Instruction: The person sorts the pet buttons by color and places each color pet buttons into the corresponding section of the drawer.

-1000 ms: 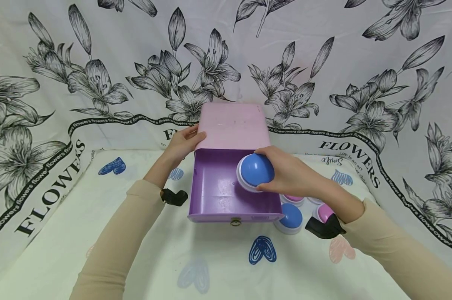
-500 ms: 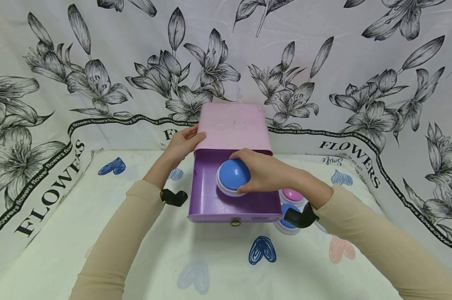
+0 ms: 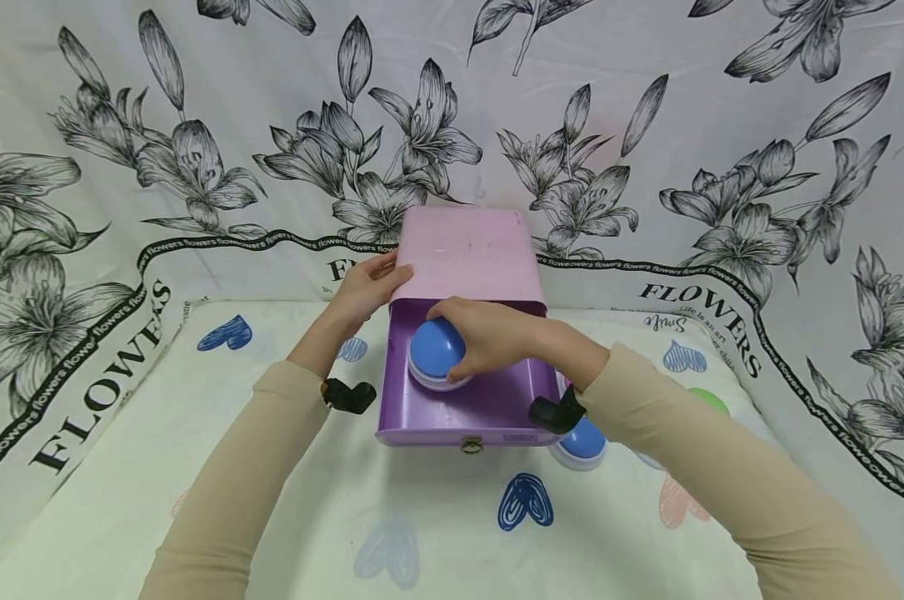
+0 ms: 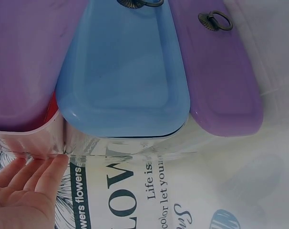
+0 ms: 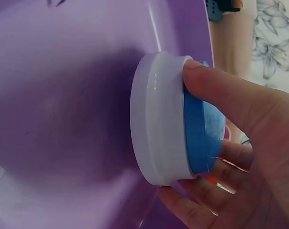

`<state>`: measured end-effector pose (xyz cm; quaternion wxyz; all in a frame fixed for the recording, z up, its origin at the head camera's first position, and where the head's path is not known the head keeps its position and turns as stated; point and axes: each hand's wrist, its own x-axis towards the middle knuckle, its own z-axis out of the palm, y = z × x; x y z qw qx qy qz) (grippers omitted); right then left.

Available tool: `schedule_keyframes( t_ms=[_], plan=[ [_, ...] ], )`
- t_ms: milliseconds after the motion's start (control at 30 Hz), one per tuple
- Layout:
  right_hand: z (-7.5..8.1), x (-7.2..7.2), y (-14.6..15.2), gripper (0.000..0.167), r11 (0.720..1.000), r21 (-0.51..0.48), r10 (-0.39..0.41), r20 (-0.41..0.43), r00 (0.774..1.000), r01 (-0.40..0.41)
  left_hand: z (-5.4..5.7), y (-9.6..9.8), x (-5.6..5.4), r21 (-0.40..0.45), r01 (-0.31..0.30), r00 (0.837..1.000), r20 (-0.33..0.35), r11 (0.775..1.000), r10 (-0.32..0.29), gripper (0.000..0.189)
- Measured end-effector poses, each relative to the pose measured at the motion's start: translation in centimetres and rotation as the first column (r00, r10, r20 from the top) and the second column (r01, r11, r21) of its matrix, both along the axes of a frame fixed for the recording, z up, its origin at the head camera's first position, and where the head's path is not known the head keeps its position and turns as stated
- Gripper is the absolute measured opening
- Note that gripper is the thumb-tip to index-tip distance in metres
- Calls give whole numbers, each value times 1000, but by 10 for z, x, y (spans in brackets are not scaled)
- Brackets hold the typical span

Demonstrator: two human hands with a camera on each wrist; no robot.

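Right hand (image 3: 494, 336) of mine, curled round the blue-topped button (image 3: 437, 348).
I hold it left of my palm, dome up, in the purple drawer (image 3: 422, 412), near its left wall.

From above, the head camera looks forward and down on the open drawer (image 3: 437, 410), whose inside and button (image 3: 435, 348) the right wrist camera shares from very near, while the left wrist camera closely faces a blue drawer (image 4: 125, 71), past the left hand (image 4: 29, 194).

The pale heart-printed cloth (image 3: 309, 517) bears a drawer unit (image 3: 469, 254) — domed buttons (image 3: 584, 440) beside it.
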<state>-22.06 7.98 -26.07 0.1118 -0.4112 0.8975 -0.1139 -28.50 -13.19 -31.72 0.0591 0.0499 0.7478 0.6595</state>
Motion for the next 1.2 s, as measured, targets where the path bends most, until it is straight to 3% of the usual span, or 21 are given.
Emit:
schedule_keyframes(
  t_ms=[367,833,1033,1200],
  plan=[
    [-3,-10,-11,77,998,63,16,17,1000,-18,1,1,-2,10,2,1000,-6,1000,-1,65],
    [-5,-7,-13,80,986,165,-17,33,999,12,1,0,-4,5,-1,1000,-4,1000,1,65],
    [-3,-6,-9,87,988,156,-17,40,999,10,1,1,-3,27,5,1000,5,1000,-5,64],
    [-1,-4,1,80,993,112,24,20,1000,-26,0,0,-4,33,14,1000,6,999,-14,65]
  ],
)
